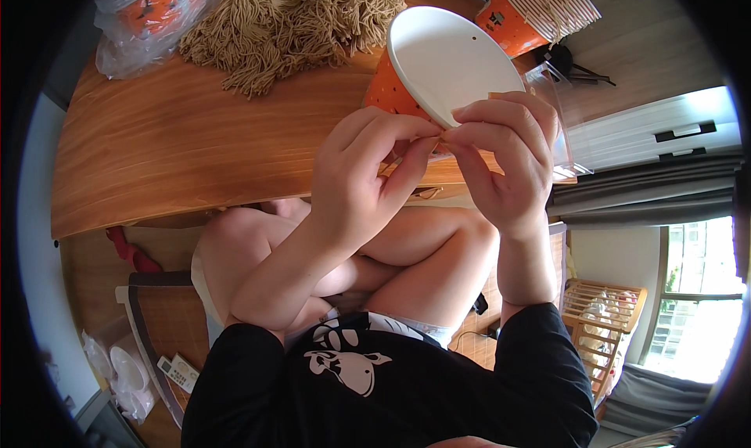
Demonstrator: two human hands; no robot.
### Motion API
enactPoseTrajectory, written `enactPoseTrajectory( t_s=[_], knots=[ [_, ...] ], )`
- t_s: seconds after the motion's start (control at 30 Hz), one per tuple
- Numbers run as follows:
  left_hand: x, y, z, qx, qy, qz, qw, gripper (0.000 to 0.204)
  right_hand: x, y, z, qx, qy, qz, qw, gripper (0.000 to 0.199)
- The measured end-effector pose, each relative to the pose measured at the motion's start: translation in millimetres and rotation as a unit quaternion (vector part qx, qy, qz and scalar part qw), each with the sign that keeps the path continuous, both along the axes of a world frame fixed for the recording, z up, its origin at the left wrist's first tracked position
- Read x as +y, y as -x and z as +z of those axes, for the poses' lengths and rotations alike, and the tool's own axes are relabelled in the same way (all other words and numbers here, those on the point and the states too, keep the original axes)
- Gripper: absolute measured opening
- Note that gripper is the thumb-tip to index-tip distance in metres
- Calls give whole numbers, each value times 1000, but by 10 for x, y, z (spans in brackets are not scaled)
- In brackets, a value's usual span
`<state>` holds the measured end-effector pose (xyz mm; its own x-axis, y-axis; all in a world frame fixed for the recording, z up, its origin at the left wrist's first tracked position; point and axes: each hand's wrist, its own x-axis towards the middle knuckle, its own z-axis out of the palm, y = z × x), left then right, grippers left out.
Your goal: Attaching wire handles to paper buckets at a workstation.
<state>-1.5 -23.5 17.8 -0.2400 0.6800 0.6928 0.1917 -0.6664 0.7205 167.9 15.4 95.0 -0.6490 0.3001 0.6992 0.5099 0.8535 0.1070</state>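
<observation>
An orange paper bucket (391, 88) with a white inside is tipped toward me at the table's near edge. One small dark hole shows in its inner wall. At the near rim, the thumb and finger of my left hand (360, 162) are pinched together. My right hand (512, 147) meets them there, thumb and finger also pinched, its other fingers curled beside the rim. A thin tan cord seems to run between the fingertips, mostly hidden by them. Beyond my left hand lies a heap of tan cords (289, 29).
Plastic-wrapped orange buckets (156, 10) stand far left on the wooden table (188, 151). Stacked orange buckets with cords (540, 14) are far right, near a clear plastic box (559, 123). A chair (152, 323) holding a remote (178, 372) is at lower left; a wooden rack (602, 315) is right.
</observation>
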Motion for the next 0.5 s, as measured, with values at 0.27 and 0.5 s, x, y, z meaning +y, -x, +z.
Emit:
enactPoseTrajectory(
  t_s=[0.27,0.5],
  knots=[
    [-17,6,-26,-82,63,-116,988,11,4,6,-37,21,-13,-5,1000,23],
    [-42,-14,-40,-232,140,-236,933,11,-18,-17,-74,20,-44,-20,999,24]
  ],
)
